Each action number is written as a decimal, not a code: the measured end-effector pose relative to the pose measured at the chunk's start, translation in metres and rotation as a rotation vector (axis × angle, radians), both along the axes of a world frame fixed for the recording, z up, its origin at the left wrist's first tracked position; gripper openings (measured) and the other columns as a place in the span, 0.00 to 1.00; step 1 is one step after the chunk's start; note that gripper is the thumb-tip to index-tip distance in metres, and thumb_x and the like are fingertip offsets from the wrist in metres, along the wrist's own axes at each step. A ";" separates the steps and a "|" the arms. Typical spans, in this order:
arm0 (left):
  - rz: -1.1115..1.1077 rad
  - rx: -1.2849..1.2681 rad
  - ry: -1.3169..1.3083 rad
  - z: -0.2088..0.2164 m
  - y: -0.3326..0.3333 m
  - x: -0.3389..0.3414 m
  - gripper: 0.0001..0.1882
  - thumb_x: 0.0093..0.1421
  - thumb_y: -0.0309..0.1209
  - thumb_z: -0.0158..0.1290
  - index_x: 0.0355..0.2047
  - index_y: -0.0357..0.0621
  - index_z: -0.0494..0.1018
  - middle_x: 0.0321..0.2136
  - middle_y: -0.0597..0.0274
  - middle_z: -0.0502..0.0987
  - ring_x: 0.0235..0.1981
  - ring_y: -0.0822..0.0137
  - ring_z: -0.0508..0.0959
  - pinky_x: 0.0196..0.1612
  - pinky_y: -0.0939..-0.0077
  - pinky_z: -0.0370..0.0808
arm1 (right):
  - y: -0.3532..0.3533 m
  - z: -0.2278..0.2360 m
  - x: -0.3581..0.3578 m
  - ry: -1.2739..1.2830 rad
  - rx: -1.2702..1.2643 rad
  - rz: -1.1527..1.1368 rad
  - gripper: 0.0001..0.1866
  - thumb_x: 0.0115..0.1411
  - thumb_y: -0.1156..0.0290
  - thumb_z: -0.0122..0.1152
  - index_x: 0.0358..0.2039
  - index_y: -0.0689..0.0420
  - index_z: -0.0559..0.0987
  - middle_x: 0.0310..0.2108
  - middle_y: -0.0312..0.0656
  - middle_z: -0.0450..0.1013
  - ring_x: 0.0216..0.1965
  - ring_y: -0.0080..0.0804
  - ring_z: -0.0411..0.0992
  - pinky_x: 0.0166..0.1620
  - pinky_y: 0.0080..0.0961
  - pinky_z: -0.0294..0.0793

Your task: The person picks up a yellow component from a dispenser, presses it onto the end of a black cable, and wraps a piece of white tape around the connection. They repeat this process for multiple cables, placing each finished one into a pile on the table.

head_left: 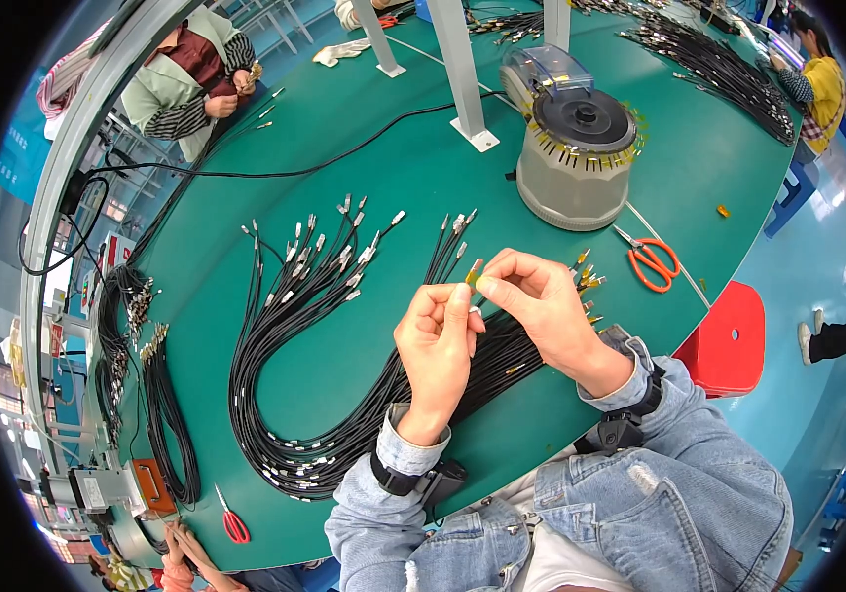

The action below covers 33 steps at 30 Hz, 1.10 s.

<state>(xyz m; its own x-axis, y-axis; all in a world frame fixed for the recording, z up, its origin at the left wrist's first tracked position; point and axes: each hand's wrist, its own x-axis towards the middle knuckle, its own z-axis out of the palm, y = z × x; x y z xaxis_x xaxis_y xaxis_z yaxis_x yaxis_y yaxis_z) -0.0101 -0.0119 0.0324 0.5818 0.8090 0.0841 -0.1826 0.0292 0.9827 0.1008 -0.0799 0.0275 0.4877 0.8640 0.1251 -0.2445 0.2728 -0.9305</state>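
In front of me, both hands meet at the end of a thin black cable, whose metal tip carries a small piece of yellow tape (472,277). My left hand (438,345) pinches the cable end between thumb and fingers. Thumb and forefinger of my right hand (546,308) close on the yellow tape from the other side. Under my hands runs a big bundle of black cables (280,395) with silvery connectors, curving in a U over the green table (364,168). Beyond my right hand, several cable ends (588,276) show yellow tape.
A round grey tape dispenser (576,183) with yellow strips around its disc stands behind my hands. Orange-handled scissors (653,264) lie right, red-handled scissors (233,523) lower left. More cable bundles (171,414) lie left. A red stool (729,340) stands right. Other people work around the table.
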 end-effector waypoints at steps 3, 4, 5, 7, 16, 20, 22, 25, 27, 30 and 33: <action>-0.023 -0.056 -0.003 0.001 0.000 -0.001 0.08 0.62 0.30 0.46 0.30 0.38 0.70 0.15 0.68 0.69 0.11 0.84 0.61 0.12 0.92 0.54 | 0.001 -0.001 0.000 0.008 -0.002 0.000 0.04 0.57 0.76 0.56 0.28 0.64 0.74 0.29 0.35 0.68 0.33 0.20 0.66 0.39 0.17 0.66; -0.023 -0.056 -0.003 0.001 0.000 -0.001 0.08 0.62 0.30 0.46 0.30 0.38 0.70 0.15 0.68 0.69 0.11 0.84 0.61 0.12 0.92 0.54 | 0.002 -0.002 0.000 0.007 -0.003 -0.001 0.04 0.57 0.76 0.56 0.28 0.64 0.74 0.29 0.35 0.69 0.33 0.20 0.67 0.39 0.17 0.66; -0.036 -0.074 -0.006 0.001 0.001 -0.002 0.08 0.62 0.30 0.46 0.30 0.38 0.70 0.14 0.68 0.69 0.10 0.84 0.60 0.12 0.92 0.53 | 0.002 -0.002 0.000 0.007 -0.004 -0.003 0.04 0.57 0.76 0.56 0.28 0.64 0.74 0.29 0.35 0.69 0.33 0.20 0.67 0.39 0.17 0.66; -0.061 -0.111 -0.011 0.001 0.001 -0.002 0.09 0.62 0.30 0.46 0.30 0.38 0.70 0.14 0.69 0.68 0.10 0.84 0.59 0.12 0.91 0.53 | 0.002 -0.002 0.001 0.008 0.004 0.005 0.04 0.57 0.76 0.56 0.28 0.64 0.74 0.29 0.35 0.69 0.33 0.20 0.67 0.39 0.17 0.66; -0.374 -0.190 0.027 0.006 0.023 -0.014 0.13 0.63 0.35 0.44 0.29 0.38 0.71 0.13 0.68 0.68 0.09 0.84 0.59 0.12 0.91 0.53 | 0.002 0.002 0.003 0.054 0.067 0.083 0.04 0.56 0.75 0.56 0.28 0.63 0.74 0.31 0.37 0.69 0.34 0.22 0.68 0.41 0.19 0.66; -0.507 -0.252 -0.014 0.006 0.027 -0.017 0.15 0.64 0.36 0.43 0.26 0.38 0.69 0.13 0.69 0.66 0.09 0.83 0.58 0.11 0.91 0.51 | 0.004 0.002 0.000 0.119 0.111 0.176 0.04 0.56 0.75 0.56 0.28 0.62 0.73 0.31 0.37 0.68 0.33 0.22 0.67 0.40 0.19 0.66; -0.591 -0.299 -0.018 0.002 0.030 -0.018 0.15 0.64 0.37 0.43 0.26 0.38 0.69 0.13 0.69 0.67 0.09 0.83 0.59 0.11 0.91 0.52 | 0.006 -0.001 0.000 0.126 0.125 0.227 0.04 0.56 0.75 0.57 0.28 0.62 0.73 0.31 0.37 0.67 0.33 0.22 0.67 0.39 0.19 0.66; -0.611 -0.304 -0.026 -0.001 0.032 -0.019 0.15 0.63 0.38 0.44 0.28 0.38 0.69 0.14 0.68 0.68 0.11 0.82 0.62 0.13 0.90 0.56 | 0.007 -0.014 0.002 0.050 0.195 0.188 0.04 0.57 0.74 0.56 0.29 0.61 0.72 0.30 0.37 0.66 0.31 0.22 0.65 0.37 0.19 0.64; -0.600 -0.273 -0.013 -0.003 0.031 -0.018 0.15 0.63 0.38 0.44 0.30 0.38 0.70 0.16 0.67 0.70 0.14 0.81 0.66 0.17 0.90 0.61 | 0.006 -0.015 0.003 0.046 0.186 0.185 0.04 0.57 0.74 0.55 0.29 0.61 0.71 0.30 0.37 0.65 0.31 0.22 0.64 0.37 0.19 0.64; -0.562 -0.206 -0.005 -0.005 0.027 -0.020 0.13 0.61 0.38 0.47 0.33 0.38 0.70 0.22 0.66 0.72 0.22 0.78 0.70 0.25 0.85 0.67 | 0.007 -0.014 0.003 0.048 0.170 0.161 0.04 0.57 0.74 0.55 0.29 0.61 0.71 0.29 0.36 0.65 0.31 0.22 0.63 0.38 0.19 0.63; -0.483 0.030 0.085 -0.009 0.028 -0.028 0.13 0.59 0.37 0.50 0.36 0.39 0.70 0.28 0.63 0.73 0.30 0.74 0.72 0.34 0.80 0.69 | 0.008 -0.013 0.001 0.079 0.161 0.109 0.05 0.58 0.73 0.54 0.30 0.61 0.71 0.29 0.36 0.64 0.33 0.23 0.62 0.40 0.20 0.62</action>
